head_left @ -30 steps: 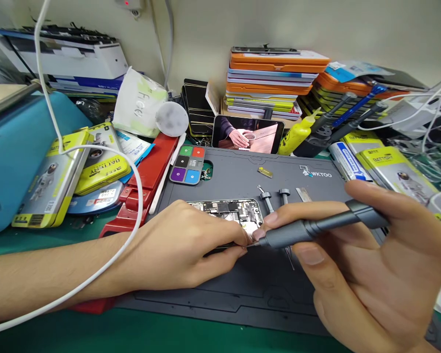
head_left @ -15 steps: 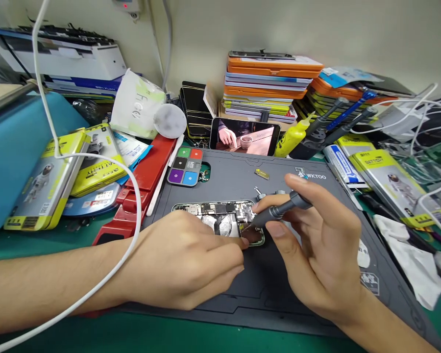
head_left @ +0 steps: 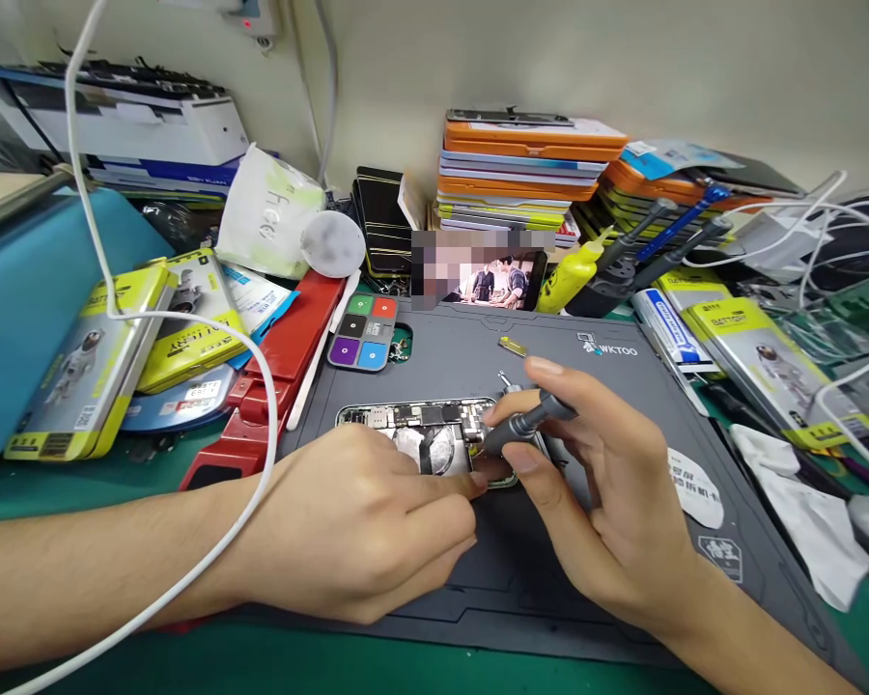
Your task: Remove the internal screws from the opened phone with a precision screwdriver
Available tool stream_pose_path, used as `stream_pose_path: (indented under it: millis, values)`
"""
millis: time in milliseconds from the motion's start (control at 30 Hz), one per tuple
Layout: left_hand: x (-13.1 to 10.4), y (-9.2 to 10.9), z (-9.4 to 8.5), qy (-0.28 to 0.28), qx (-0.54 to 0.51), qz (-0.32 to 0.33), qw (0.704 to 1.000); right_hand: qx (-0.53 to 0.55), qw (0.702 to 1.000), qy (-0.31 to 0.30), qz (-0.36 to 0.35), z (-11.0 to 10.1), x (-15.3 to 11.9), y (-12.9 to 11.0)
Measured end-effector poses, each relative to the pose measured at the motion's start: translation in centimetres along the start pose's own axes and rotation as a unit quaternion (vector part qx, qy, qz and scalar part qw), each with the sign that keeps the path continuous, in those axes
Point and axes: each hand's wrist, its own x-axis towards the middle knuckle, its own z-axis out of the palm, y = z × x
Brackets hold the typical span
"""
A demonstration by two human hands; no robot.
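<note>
An opened smartphone [head_left: 445,413] lies on the dark grey work mat, its circuit board and a silvery round part exposed. Over its near edge rests my left hand [head_left: 366,531], closed, with the index fingertip pressing on the phone's lower right part. In my right hand [head_left: 608,483] a dark grey screwdriver [head_left: 527,422] is pinched between fingers and thumb, leaning down to the right end of the phone. Its tip is hard to make out. Beyond that hand lie a small metal tool tip [head_left: 503,378] and a small yellow piece [head_left: 513,346].
A colored-square tray [head_left: 363,331] sits on the mat [head_left: 449,362]. Behind stand a propped phone [head_left: 496,280], a yellow bottle [head_left: 571,277] and stacked boxes [head_left: 525,154]. A white cable [head_left: 269,415] crosses my left forearm. Battery boxes [head_left: 771,362] flank the mat.
My right hand has moved slightly left with the screwdriver, which looks a little steeper. My left hand stays on the phone. The propped phone's picture has changed.
</note>
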Motion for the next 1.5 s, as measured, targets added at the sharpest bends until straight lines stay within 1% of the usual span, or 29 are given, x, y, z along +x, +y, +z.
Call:
stream_pose_path:
  millis: [100, 167, 333, 467, 567, 667, 767, 1133, 1333, 1500]
  values:
    - [0.0, -0.1, 0.0, 0.007, -0.012, 0.005, 1.0, -0.061, 0.997, -0.01, -0.043, -0.5, 0.6, -0.4]
    - [0.1, -0.1, 0.1, 0.016, -0.022, 0.008, 1.0, -0.079, 0.995, -0.018, -0.056, -0.8, 0.9, -0.7]
    - [0.3, 0.0, -0.2, 0.03, -0.045, -0.005, 0.999, -0.108, 0.993, 0.003, -0.055, -1.4, 1.1, -1.3]
    - [0.4, 0.1, -0.6, 0.047, -0.084, -0.01, 0.995, -0.092, 0.995, 0.002, -0.046, -1.5, 1.1, -1.3]
    - [0.5, 0.0, -0.7, 0.062, -0.105, -0.015, 0.992, -0.091, 0.994, 0.004, -0.058, -1.4, 1.1, -1.3]
    - [0.6, 0.0, -0.7, 0.045, -0.121, -0.036, 0.991, -0.082, 0.995, -0.006, -0.06, -1.3, 1.1, -1.2]
    - [0.6, 0.0, -0.7, 0.033, -0.123, -0.05, 0.991, -0.09, 0.994, -0.001, -0.061, -1.3, 1.1, -1.2]
    - [0.7, 0.0, 0.0, 0.063, -0.088, -0.056, 0.993, -0.11, 0.991, 0.012, -0.08, -1.4, 1.0, -1.0]
    - [0.7, -0.1, 0.0, 0.057, -0.087, -0.066, 0.992, -0.106, 0.992, 0.006, -0.07, -1.5, 1.0, -1.2]
    - [0.8, -0.3, 0.0, 0.047, -0.102, -0.086, 0.99, -0.118, 0.989, -0.012, -0.088, -1.3, 0.8, -0.9]
